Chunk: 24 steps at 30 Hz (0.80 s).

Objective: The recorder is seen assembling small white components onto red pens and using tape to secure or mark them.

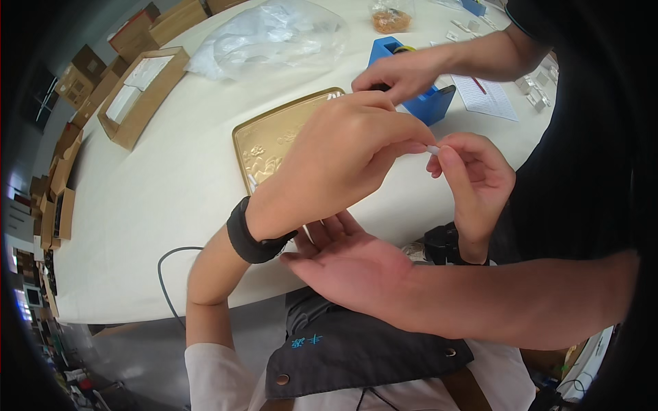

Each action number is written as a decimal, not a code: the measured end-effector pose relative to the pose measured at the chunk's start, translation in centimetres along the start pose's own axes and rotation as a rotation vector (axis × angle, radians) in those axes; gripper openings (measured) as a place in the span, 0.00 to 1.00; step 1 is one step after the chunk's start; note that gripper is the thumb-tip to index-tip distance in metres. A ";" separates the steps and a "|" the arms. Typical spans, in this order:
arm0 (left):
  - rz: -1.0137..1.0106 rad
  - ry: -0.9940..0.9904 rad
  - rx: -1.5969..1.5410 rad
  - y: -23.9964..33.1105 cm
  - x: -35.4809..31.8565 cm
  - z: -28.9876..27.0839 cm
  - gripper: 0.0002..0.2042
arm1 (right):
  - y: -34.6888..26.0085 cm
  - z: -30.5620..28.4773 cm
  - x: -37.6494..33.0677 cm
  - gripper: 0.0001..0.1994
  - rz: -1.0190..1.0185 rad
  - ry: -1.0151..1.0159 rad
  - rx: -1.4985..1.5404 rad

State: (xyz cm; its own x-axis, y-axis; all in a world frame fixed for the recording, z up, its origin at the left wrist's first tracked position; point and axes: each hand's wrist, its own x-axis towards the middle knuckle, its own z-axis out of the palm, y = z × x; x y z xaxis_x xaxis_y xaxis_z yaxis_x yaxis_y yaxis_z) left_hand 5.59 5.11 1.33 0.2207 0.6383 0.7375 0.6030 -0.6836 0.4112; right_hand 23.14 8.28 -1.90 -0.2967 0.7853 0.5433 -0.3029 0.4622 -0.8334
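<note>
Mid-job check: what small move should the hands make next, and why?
Probably raise the left hand and right hand together slightly, keeping the small white piece between their fingertips. A co-worker's open hand is close by the black wristband on the left wrist, and its forearm hides part of the right arm, so lowering might cause a bump.

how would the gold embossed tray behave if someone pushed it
The gold embossed tray would likely stay stiff, since its visible raised rim looks even. It seems unlikely to roll or tip, lying flat and low on the white table. Small white pieces near its edges could slide, since nothing visible secures them.
</note>
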 end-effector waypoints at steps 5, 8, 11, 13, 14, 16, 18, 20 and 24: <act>0.047 -0.021 0.045 0.4 0.3 -0.2 0.11 | -0.3 -0.1 0.0 0.04 0.055 0.000 0.077; 0.047 -0.009 0.107 0.3 -0.1 -0.4 0.12 | 0.2 0.0 0.2 0.07 0.097 -0.035 0.162; 0.103 -0.008 0.199 0.3 -0.5 -0.9 0.13 | -0.1 0.8 0.3 0.12 0.142 -0.013 0.201; 0.205 0.007 0.278 0.0 -0.9 -1.1 0.13 | -0.4 1.2 0.2 0.15 0.154 0.005 0.152; 0.228 0.024 0.306 0.0 -1.0 -1.2 0.13 | -0.4 1.5 0.1 0.16 0.127 0.002 0.153; 0.267 0.058 0.371 0.3 -1.5 -1.5 0.13 | -0.2 2.0 0.0 0.17 0.076 -0.011 0.163; 0.215 0.053 0.372 1.1 -1.9 -2.1 0.13 | 0.2 2.3 0.1 0.18 0.059 -0.055 0.226; 0.119 0.047 0.339 1.8 -2.3 -2.7 0.13 | 0.7 2.7 0.0 0.18 0.035 -0.096 0.241; -0.072 0.028 0.281 2.9 -3.0 -3.8 0.12 | 0.5 4.1 -0.4 0.18 -0.010 -0.125 0.167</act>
State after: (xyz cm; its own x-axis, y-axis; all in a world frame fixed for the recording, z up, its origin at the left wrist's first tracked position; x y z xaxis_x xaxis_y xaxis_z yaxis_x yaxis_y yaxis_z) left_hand 3.76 -0.21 2.35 0.1512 0.6687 0.7280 0.8057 -0.5101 0.3012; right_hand 19.35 6.52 -2.11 -0.4003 0.7188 0.5685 -0.4496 0.3865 -0.8053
